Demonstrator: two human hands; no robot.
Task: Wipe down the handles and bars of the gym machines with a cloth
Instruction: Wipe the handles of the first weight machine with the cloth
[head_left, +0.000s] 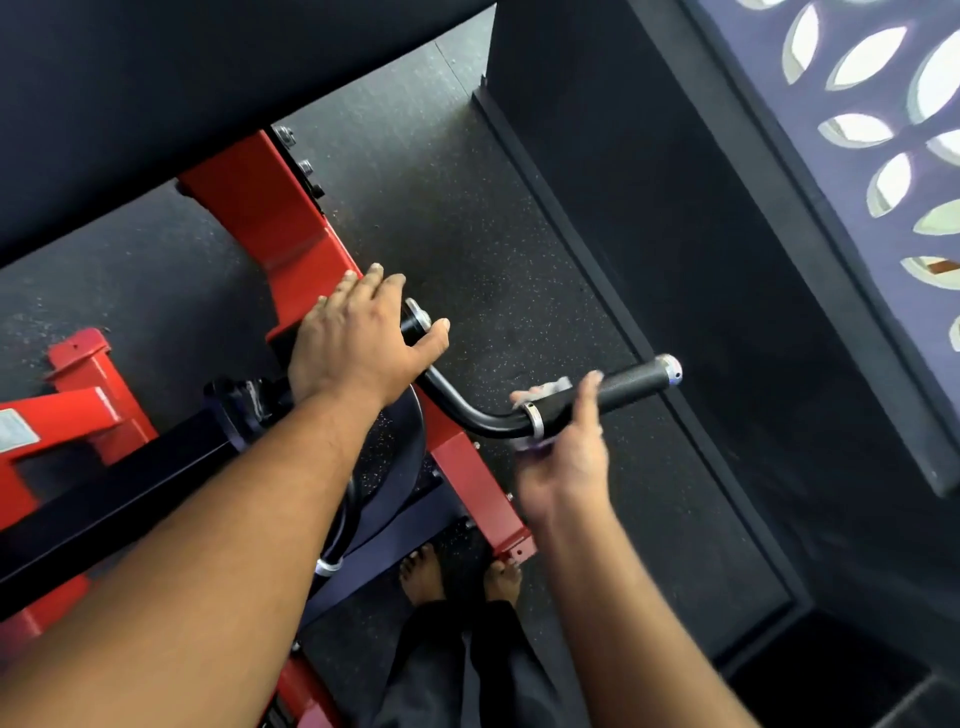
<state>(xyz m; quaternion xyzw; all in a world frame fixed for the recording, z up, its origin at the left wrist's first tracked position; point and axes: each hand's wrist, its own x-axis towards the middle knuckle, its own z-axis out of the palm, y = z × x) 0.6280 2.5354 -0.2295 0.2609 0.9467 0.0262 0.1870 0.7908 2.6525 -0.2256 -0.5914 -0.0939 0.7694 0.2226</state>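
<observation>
Resting flat with fingers spread, the left hand (358, 343) lies on the red machine frame (270, 218) beside the bent black bar (467, 410). The right hand (561, 447), blurred, curls around the bar's textured handle (634, 382), pinching a small pale cloth (553, 387) against it.

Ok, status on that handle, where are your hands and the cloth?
Left hand resting on the machine by the bar's inner end. Right hand at the black handle, near the metal collar, motion-blurred. Cloth barely visible, maybe a pale scrap under the fingers. Nothing blocking.
</observation>
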